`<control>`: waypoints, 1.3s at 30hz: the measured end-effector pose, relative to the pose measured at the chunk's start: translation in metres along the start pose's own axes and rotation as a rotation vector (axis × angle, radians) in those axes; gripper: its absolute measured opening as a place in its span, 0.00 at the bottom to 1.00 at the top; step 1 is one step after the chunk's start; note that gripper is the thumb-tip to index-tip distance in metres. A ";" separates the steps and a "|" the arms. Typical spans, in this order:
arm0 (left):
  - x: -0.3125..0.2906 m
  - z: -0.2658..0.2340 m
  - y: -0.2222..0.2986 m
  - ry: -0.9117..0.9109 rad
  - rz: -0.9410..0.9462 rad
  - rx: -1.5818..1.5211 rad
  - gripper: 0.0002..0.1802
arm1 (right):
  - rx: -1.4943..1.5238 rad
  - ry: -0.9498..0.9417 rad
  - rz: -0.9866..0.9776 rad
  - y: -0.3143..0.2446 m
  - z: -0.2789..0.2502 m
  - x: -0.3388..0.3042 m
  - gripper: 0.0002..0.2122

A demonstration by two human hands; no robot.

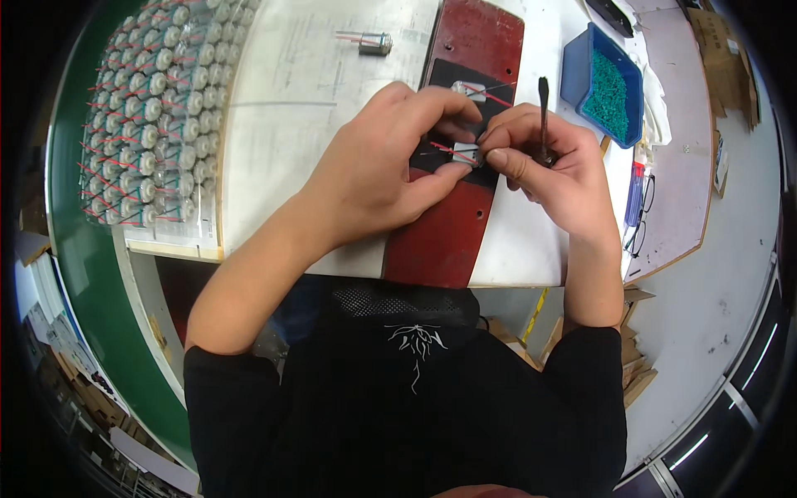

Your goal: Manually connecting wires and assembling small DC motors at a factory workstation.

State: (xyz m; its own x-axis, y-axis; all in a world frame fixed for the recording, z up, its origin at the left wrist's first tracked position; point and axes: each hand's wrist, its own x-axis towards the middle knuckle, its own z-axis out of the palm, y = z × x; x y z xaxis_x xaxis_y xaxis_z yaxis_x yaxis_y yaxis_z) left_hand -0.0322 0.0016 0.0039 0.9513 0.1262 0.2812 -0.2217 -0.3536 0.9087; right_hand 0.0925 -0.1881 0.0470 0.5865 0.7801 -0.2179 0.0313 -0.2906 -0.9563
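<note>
My left hand [382, 162] is closed around a small silver motor [466, 154] with red and black wires, its thumb and fingers on either side. The motor is over a black pad on a dark red board [432, 236]. My right hand [548, 162] pinches at the motor's right end with thumb and forefinger; whatever is between those fingertips is hidden. A screwdriver [544, 112] is tucked in that same hand, its flat blade pointing up and away. Just beyond my fingers, a second small motor [470, 91] with wires lies on the pad.
At the left, clear trays [154, 116] hold rows of wired motors with white round ends. A single wired motor [375, 44] lies on the white tabletop [290, 158]. A blue bin [577, 70] of small green pieces stands at the right, with eyeglasses [645, 217] nearer me.
</note>
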 end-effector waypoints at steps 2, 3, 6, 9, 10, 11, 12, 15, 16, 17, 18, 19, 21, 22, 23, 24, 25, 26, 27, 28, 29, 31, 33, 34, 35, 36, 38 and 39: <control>0.002 -0.003 -0.002 -0.021 0.019 0.036 0.25 | -0.024 0.007 -0.007 0.001 0.002 0.002 0.03; 0.003 -0.004 -0.003 -0.031 0.030 0.056 0.26 | -0.044 0.019 -0.030 0.001 0.003 0.003 0.04; 0.001 -0.003 -0.003 -0.023 0.019 0.063 0.27 | -0.072 0.034 -0.037 0.000 0.005 0.003 0.04; 0.000 -0.004 -0.004 -0.016 0.012 0.080 0.27 | -0.075 0.044 -0.027 0.000 0.008 0.003 0.04; 0.000 -0.004 -0.003 -0.018 0.012 0.086 0.27 | -0.087 0.059 -0.026 -0.001 0.010 0.003 0.04; -0.001 -0.004 -0.003 -0.020 0.012 0.093 0.27 | -0.098 0.074 -0.026 -0.002 0.012 0.003 0.04; -0.001 -0.003 -0.004 -0.017 0.009 0.089 0.27 | -0.110 0.093 -0.024 -0.002 0.013 0.002 0.04; 0.000 -0.002 -0.005 -0.010 0.023 0.100 0.26 | -0.141 0.117 -0.041 -0.002 0.016 -0.001 0.04; 0.000 -0.002 -0.005 -0.009 0.022 0.098 0.26 | -0.156 0.131 -0.052 -0.003 0.017 -0.001 0.05; 0.000 -0.002 -0.005 -0.009 0.021 0.098 0.26 | -0.154 0.129 -0.052 -0.003 0.017 -0.001 0.05; 0.000 -0.003 -0.005 -0.009 0.021 0.098 0.26 | -0.140 0.123 -0.034 -0.003 0.017 0.000 0.05; 0.001 -0.003 -0.005 -0.010 0.022 0.098 0.26 | -0.126 0.118 -0.016 -0.004 0.016 0.001 0.05; 0.000 -0.002 -0.004 -0.002 0.021 0.101 0.26 | -0.110 0.113 0.000 -0.005 0.016 0.002 0.05; 0.000 -0.001 -0.003 0.007 0.022 0.101 0.25 | -0.105 0.111 0.011 -0.006 0.017 0.002 0.05; 0.000 -0.001 -0.002 0.016 0.023 0.101 0.24 | -0.099 0.108 0.021 -0.006 0.017 0.002 0.05; 0.001 -0.001 -0.002 0.014 0.024 0.102 0.24 | -0.093 0.106 0.031 -0.007 0.017 0.002 0.05; 0.002 0.000 -0.001 0.012 0.024 0.110 0.23 | -0.092 0.108 0.030 -0.008 0.016 0.002 0.05; 0.004 0.000 -0.001 0.011 0.023 0.118 0.21 | -0.087 0.107 0.044 -0.009 0.016 0.002 0.05; 0.004 0.001 -0.001 0.008 0.022 0.127 0.19 | -0.083 0.107 0.059 -0.009 0.015 0.001 0.05; 0.005 0.001 -0.001 0.007 0.023 0.128 0.19 | -0.078 0.106 0.074 -0.009 0.014 0.001 0.05; 0.004 0.001 -0.001 0.007 0.031 0.157 0.18 | -0.077 0.108 0.073 -0.008 0.013 0.001 0.05; 0.003 0.001 -0.002 0.011 0.046 0.214 0.14 | -0.166 0.096 0.064 -0.006 0.011 0.001 0.03; 0.005 -0.001 -0.001 -0.004 0.037 0.208 0.13 | -0.217 0.092 0.062 -0.008 0.007 -0.001 0.03; 0.005 -0.002 0.000 -0.019 0.026 0.205 0.12 | -0.239 0.070 0.044 -0.011 0.004 -0.004 0.05; 0.005 -0.002 0.000 -0.033 0.015 0.201 0.11 | -0.261 0.048 0.025 -0.014 0.000 -0.007 0.08; 0.006 -0.002 -0.001 -0.030 0.016 0.196 0.11 | -0.284 0.025 0.007 -0.017 -0.004 -0.010 0.11; 0.007 -0.003 -0.003 -0.042 0.016 0.168 0.11 | -0.426 -0.032 -0.061 -0.021 -0.017 -0.014 0.12; 0.007 -0.003 -0.004 -0.048 0.017 0.153 0.11 | -0.567 -0.087 -0.127 -0.024 -0.022 -0.016 0.14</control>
State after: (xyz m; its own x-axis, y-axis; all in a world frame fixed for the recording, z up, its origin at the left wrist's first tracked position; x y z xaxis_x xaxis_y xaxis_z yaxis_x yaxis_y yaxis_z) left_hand -0.0249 0.0064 0.0037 0.9578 0.0760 0.2774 -0.2057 -0.4931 0.8453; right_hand 0.1001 -0.2057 0.0775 0.4817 0.8640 -0.1465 0.5391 -0.4239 -0.7278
